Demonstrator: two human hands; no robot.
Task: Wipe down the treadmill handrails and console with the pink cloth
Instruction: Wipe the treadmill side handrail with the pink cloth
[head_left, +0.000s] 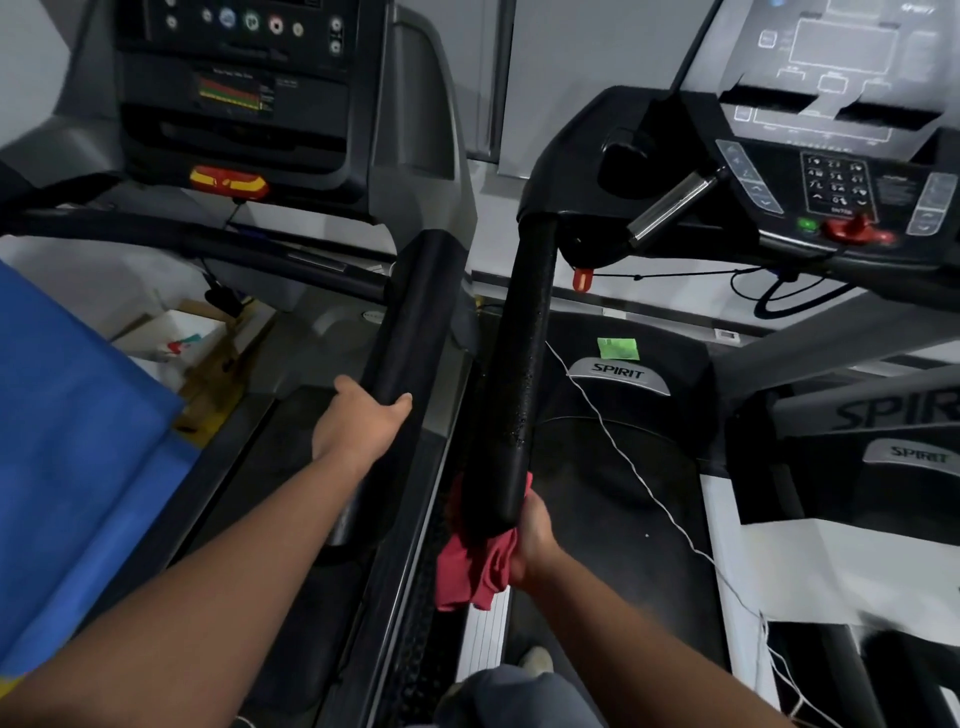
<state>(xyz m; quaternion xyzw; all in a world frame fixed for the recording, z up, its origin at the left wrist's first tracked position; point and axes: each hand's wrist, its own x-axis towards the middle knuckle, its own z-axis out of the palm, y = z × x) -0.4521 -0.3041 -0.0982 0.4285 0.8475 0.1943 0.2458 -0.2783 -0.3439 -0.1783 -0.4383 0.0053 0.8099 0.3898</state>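
Two treadmills stand side by side. My right hand (535, 540) grips the pink cloth (475, 569) and holds it wrapped around the near end of the right treadmill's black left handrail (519, 364). The cloth hangs down below the rail's tip. My left hand (358, 421) grips the black padded right handrail (410, 322) of the left treadmill, thumb over the top. The right treadmill's console (831, 171) with keypad and red safety key sits at upper right. The left treadmill's console (234, 93) is at upper left.
A narrow gap separates the two handrails. A thin white cord (639, 478) runs across the right treadmill's belt (597, 493). A blue sheet (67, 441) lies at the left, cardboard boxes (192, 343) behind it. A third treadmill (904, 452) stands at far right.
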